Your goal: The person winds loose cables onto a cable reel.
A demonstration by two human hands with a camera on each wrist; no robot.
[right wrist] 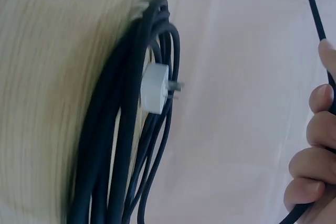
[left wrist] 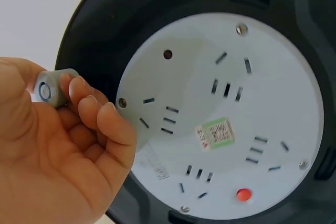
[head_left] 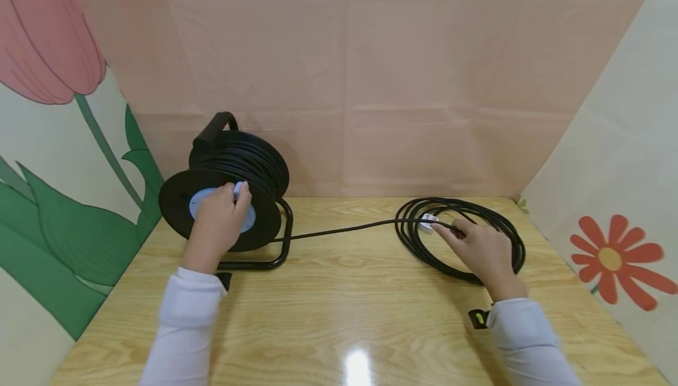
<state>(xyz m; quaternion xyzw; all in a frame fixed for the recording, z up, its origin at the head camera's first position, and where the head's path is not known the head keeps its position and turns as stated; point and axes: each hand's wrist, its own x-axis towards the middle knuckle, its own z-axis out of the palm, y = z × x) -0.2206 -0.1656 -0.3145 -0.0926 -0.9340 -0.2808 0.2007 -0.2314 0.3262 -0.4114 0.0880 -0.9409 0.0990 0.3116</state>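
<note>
While gripping the cord (head_left: 344, 229) with curled fingers of the right hand (head_left: 484, 250), probably for tension, pinching the knob (head_left: 239, 186) of the reel (head_left: 249, 159) with the left hand (head_left: 219, 215), perhaps for leverage. At right on the grained table (head_left: 318, 303), looped into a smooth black coil (head_left: 445, 266) with a white plug (right wrist: 154, 87) inside; at left, wound onto that reel, propped on a bent tubular frame (head_left: 254, 265). Behind, hung with creased pinkish sheeting (head_left: 413, 80).

One reel (head_left: 222, 177), one cable coil (head_left: 406, 230), one white plug (right wrist: 154, 88), one knob (left wrist: 58, 85), two painted flowers (head_left: 609, 259)
</note>
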